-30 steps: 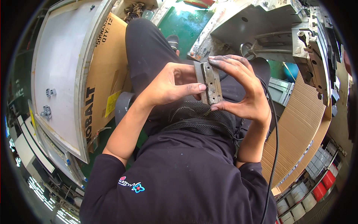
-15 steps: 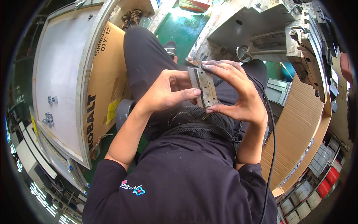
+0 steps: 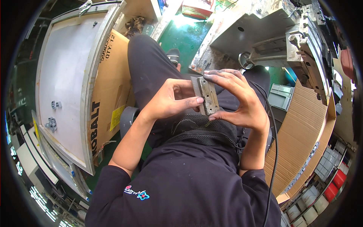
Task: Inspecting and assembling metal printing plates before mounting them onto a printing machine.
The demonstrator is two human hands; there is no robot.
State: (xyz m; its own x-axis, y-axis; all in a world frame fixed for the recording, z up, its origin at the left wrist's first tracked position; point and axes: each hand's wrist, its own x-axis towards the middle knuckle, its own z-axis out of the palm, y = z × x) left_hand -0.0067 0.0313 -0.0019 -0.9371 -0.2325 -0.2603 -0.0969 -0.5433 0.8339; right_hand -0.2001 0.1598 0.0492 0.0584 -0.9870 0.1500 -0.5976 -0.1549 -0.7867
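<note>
A grey metal block (image 3: pixel 208 96) with several small holes along its face is held up over my lap. My left hand (image 3: pixel 174 99) grips its left side, the thumb pressed on the near face and the fingers mostly hidden behind. My right hand (image 3: pixel 242 99) spans the block from end to end, with fingertips at its upper end and the thumb at its lower end. Dark smudges mark the right fingers. Just below the block lies black mesh fabric (image 3: pixel 204 126) across my waist.
On the left stand a metal-framed white panel (image 3: pixel 72 75) with small metal parts on it and a cardboard box (image 3: pixel 109 87). A machine (image 3: pixel 257 34) with a handwheel rises ahead right. An open cardboard box (image 3: pixel 298 132) and black cable (image 3: pixel 275 151) are at right.
The whole scene sits slightly lower in the picture, as the head view has shifted. Both hands keep the same hold on the metal block.
</note>
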